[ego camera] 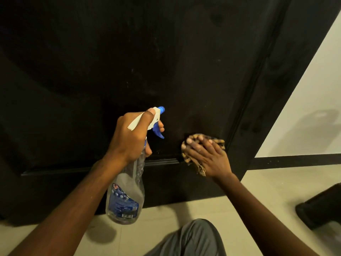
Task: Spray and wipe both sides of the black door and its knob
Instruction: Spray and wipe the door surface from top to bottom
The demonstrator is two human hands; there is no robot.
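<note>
Black door (129,52) fills most of the view, standing just in front of the person, with its bottom edge down at the pale floor (267,185). A raised strip runs across the door low down, and another runs up its right side. A white wall (304,108) shows to the right of the door. A grey-trousered knee (193,237) pokes up at the bottom, and a dark thing (319,206) I cannot make out sits on the floor at the right.

The left hand (129,137) is wrapped tight around the neck of a spray bottle (125,191). The thumb lies along the white top and a finger curls over the blue trigger (158,133). The blue nozzle points at the door, close to it. The bottle is see-through, with a blue label, and hangs down at a tilt. I cannot tell how much liquid is inside.

The right hand (206,156) is spread flat with its fingers wide. It presses a striped tan and dark cloth (188,145) against the door, low near the right side, just above the raised strip. A frayed bit of cloth sticks out under the palm.
</note>
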